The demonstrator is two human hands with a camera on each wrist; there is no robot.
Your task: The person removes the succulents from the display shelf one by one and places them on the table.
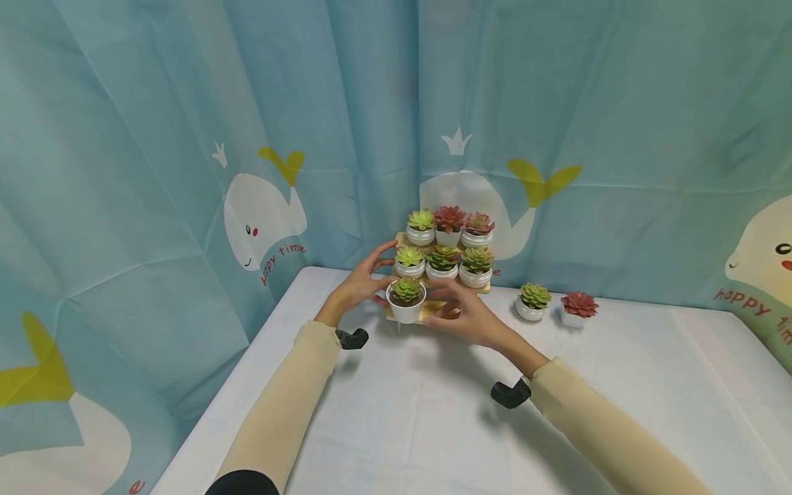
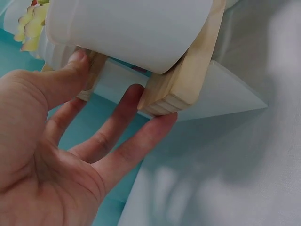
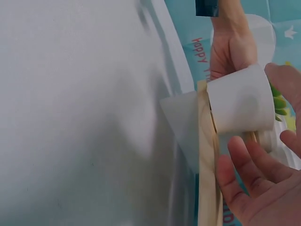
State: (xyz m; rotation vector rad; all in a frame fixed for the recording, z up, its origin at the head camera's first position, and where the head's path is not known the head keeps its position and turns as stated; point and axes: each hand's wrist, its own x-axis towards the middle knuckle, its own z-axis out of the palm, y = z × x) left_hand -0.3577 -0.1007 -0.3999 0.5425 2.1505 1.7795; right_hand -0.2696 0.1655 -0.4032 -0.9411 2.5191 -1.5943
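Observation:
A tiered wooden plant stand (image 1: 441, 311) stands at the back of the table, with small potted artificial succulents on its steps. On the lowest step, at the left end, a white pot (image 1: 405, 313) holds a green succulent (image 1: 406, 289). My left hand (image 1: 355, 289) holds the stand's left end, thumb and index finger about the middle board, other fingertips touching the lower board (image 2: 181, 87). At the pot's right side is my right hand (image 1: 464, 313), fingers loosely bent. Its thumb is by the pot's rim and its fingertips are near the board (image 3: 207, 155); actual contact is unclear.
A green succulent (image 1: 533, 299) and a red succulent (image 1: 578, 307), each in a white pot, stand on the table right of the stand. Behind everything hangs a blue curtain (image 1: 371, 137) printed with whales. White cloth (image 1: 396, 426) covers the table.

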